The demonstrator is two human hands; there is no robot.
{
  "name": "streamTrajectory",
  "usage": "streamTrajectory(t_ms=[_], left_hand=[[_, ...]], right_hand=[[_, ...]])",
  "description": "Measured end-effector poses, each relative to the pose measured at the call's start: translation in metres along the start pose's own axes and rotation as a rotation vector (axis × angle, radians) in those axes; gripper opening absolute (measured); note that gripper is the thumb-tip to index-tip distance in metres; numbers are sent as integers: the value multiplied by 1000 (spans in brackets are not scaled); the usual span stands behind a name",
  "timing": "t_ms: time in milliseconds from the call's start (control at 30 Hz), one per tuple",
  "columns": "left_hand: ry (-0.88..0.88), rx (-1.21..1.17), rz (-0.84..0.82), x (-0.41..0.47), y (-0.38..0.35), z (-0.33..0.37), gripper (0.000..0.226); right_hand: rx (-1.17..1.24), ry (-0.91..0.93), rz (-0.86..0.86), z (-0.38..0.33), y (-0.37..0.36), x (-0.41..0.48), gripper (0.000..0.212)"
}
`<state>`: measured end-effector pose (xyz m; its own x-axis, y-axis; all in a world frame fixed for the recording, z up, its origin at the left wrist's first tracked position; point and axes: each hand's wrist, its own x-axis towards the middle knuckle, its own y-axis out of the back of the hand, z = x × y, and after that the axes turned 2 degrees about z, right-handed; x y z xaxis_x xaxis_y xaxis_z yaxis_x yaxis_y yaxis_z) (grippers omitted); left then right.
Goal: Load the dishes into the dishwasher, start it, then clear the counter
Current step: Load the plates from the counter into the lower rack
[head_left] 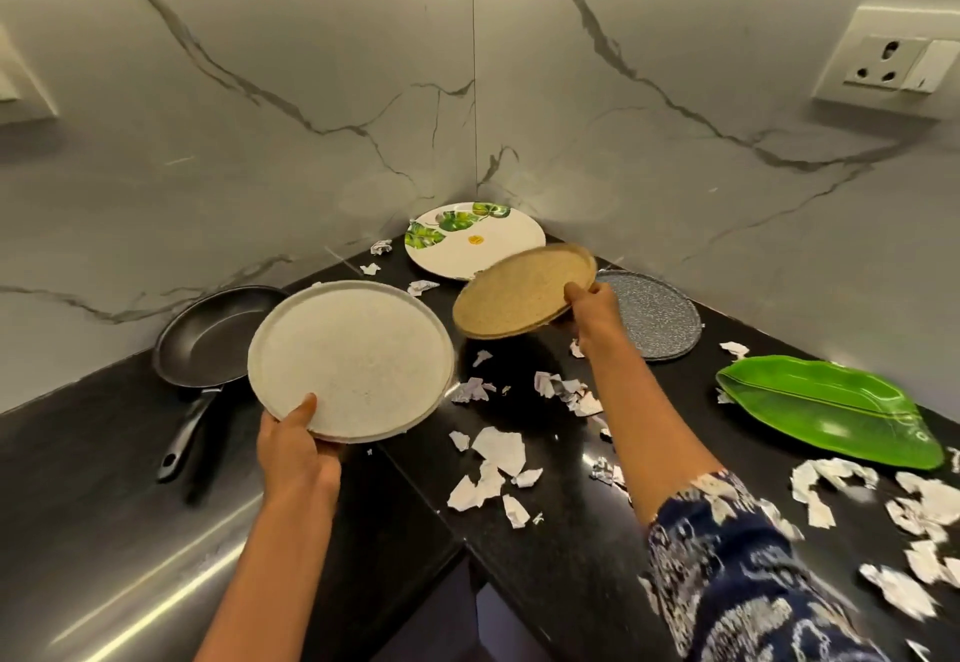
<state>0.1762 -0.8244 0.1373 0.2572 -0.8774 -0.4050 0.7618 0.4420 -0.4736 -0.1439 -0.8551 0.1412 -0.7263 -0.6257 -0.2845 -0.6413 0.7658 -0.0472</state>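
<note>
My left hand grips the near rim of a white speckled plate, held tilted above the black counter. My right hand pinches the right rim of a tan speckled plate, lifted and tilted over the counter's corner. On the counter lie a white plate with green leaves in the far corner, a grey-blue speckled plate just right of my right hand, and a green leaf-shaped dish further right. A black frying pan sits at the left, partly behind the white plate.
Several torn paper scraps litter the counter between and right of my arms. Marble walls meet in the corner behind the plates. A wall socket is at the upper right. The counter's inner edge drops off near the bottom centre.
</note>
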Motion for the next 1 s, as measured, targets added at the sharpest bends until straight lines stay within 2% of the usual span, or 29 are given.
streamTrajectory(t_ms=[167, 200, 300, 467, 600, 700, 867, 933, 1000], left_hand=[[-210, 155, -181, -51, 23, 27, 25], [-255, 195, -220, -62, 29, 30, 22], [-399, 323, -384, -97, 56, 33, 18], [-508, 572, -695, -171, 123, 23, 19], [-534, 800, -880, -241, 181, 0, 17], [-491, 889, -1109, -291, 214, -20, 25], [-426, 973, -1415, -359, 278, -69, 33], [-474, 1060, -1536, -381, 308, -92, 42], [-588, 1147, -1644, -404, 343, -121, 52]], right_hand=[[234, 172, 38, 2, 63, -105, 47], [269, 199, 62, 6, 77, -132, 43], [323, 285, 200, 30, 121, -216, 12], [6, 480, 476, 78, 192, -377, 7], [-286, 483, 618, 127, 245, -490, 8], [-408, 459, 738, 164, 283, -568, 24], [-569, 305, 828, 229, 340, -679, 38], [-625, 217, 849, 256, 361, -714, 38], [-671, 100, 846, 289, 387, -749, 49]])
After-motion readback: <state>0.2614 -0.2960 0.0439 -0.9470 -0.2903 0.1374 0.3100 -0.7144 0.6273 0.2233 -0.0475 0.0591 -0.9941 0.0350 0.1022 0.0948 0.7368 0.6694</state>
